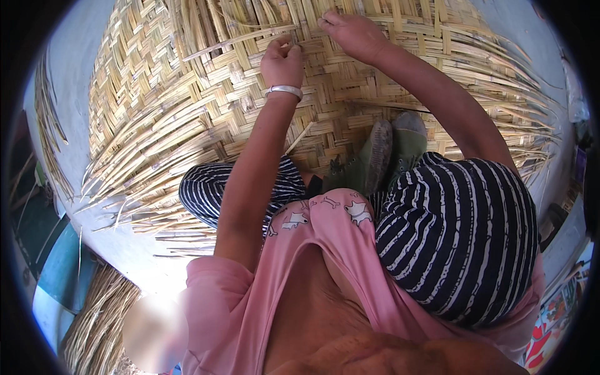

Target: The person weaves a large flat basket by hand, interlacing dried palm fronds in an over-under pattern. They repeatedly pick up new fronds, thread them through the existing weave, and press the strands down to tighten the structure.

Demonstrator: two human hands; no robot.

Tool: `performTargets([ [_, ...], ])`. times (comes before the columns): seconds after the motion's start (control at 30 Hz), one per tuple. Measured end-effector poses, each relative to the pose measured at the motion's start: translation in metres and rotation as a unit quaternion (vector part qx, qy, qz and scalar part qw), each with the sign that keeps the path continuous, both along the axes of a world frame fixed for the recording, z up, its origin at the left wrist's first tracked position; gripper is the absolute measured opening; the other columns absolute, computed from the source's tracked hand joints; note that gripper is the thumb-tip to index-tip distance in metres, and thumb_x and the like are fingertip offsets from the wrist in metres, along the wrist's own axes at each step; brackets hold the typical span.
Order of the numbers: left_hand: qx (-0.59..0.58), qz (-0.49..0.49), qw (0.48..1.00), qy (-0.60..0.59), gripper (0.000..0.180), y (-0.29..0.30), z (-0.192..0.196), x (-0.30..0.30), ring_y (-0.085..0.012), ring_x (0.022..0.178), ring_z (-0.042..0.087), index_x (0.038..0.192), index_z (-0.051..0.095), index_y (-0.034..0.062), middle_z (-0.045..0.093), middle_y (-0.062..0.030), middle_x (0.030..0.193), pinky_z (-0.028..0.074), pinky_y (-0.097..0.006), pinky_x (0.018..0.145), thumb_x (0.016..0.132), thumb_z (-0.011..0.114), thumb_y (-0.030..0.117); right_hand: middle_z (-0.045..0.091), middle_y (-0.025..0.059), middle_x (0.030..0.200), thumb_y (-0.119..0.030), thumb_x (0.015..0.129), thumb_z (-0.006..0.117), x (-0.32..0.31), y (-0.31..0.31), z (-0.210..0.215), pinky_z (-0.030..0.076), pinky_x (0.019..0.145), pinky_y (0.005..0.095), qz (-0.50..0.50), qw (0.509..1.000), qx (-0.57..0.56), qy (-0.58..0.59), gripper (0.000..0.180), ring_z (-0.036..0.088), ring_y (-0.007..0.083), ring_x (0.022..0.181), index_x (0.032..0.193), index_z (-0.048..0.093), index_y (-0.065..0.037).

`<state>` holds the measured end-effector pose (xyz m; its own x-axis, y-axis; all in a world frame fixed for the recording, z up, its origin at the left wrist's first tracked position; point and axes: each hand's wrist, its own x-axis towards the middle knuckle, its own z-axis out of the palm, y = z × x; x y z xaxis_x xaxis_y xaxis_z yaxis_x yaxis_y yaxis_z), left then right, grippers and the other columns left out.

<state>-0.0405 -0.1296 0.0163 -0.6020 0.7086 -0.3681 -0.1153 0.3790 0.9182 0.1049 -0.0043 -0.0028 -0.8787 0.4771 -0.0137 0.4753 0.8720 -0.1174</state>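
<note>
A large mat (337, 81) woven from flat, straw-coloured reed strips spreads out in front of me. My left hand (281, 60), with a pale bangle (284, 93) at the wrist, is over its middle with fingers curled and thumb drawn in. Whatever those fingers hold is hidden. A long reed strip (244, 39) slants across the weave just beyond that hand. Farther up and to the right, my right hand (356, 36) has its bent fingertips pinched together on a strip of the weave. Some upright strips (228, 15) at the far side lie loose and unwoven.
Loose strip ends fan out from the mat's left side (134, 178) and right side (531, 106). My shoes (390, 147) rest on the mat. A bundle of reeds (94, 319) lies at the lower left beside a blue-green object (59, 269). More loose strips (47, 112) lie on the pale floor (125, 244).
</note>
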Motion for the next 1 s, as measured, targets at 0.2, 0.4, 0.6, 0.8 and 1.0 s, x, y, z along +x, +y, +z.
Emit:
performTargets([
  [0.2,0.000,-0.234,0.689,0.686,0.026,0.044,-0.005,-0.061,-0.0281,0.092,0.067,0.109,0.066,0.0089,0.070,-0.0119,0.098,0.050,-0.041,0.082,0.092,0.053,0.023,0.056,0.0051,0.125,-0.002,0.090,0.051,-0.005,-0.002,0.006,0.056,0.082,0.0392,-0.005,0.999,0.022,-0.031,0.037,0.063,0.0276,0.103,0.126,0.057,-0.009],
  [0.4,-0.207,-0.448,0.712,0.500,0.030,0.070,0.018,-0.072,-0.0302,0.105,0.065,0.112,0.066,0.0159,0.069,-0.0105,0.111,0.048,-0.046,0.091,0.094,0.050,0.034,0.056,0.0047,0.126,-0.004,0.091,0.050,-0.009,-0.002,0.013,0.056,0.083,0.0390,-0.027,0.997,-0.002,-0.073,0.036,0.063,0.0274,0.103,0.125,0.059,-0.010],
  [0.6,-0.225,-0.452,0.720,0.477,0.033,0.063,0.024,-0.055,-0.0321,0.108,0.064,0.114,0.065,0.0127,0.068,-0.0146,0.113,0.050,-0.044,0.092,0.094,0.050,0.034,0.056,0.0062,0.123,-0.005,0.090,0.050,-0.003,-0.004,0.006,0.055,0.083,0.0391,-0.014,0.998,-0.003,-0.056,0.035,0.063,0.0269,0.103,0.124,0.059,-0.010],
  [0.8,-0.219,-0.501,0.721,0.427,0.039,0.084,0.002,-0.080,-0.0350,0.108,0.063,0.114,0.067,0.0097,0.067,-0.0160,0.116,0.050,-0.045,0.093,0.092,0.055,0.039,0.058,0.0093,0.123,-0.009,0.091,0.053,0.018,-0.021,-0.014,0.053,0.085,0.0406,0.018,0.988,0.148,0.044,0.030,0.062,0.0288,0.103,0.120,0.061,-0.009],
  [1.0,-0.212,-0.457,0.810,0.300,0.043,0.086,-0.026,-0.110,-0.0283,0.105,0.065,0.120,0.067,0.0149,0.067,-0.0155,0.112,0.048,-0.039,0.093,0.089,0.062,0.044,0.067,0.0103,0.105,-0.016,0.088,0.060,0.040,-0.018,0.002,0.051,0.080,0.0418,-0.052,0.979,-0.081,0.181,0.018,0.064,0.0291,0.092,0.102,0.067,-0.009],
])
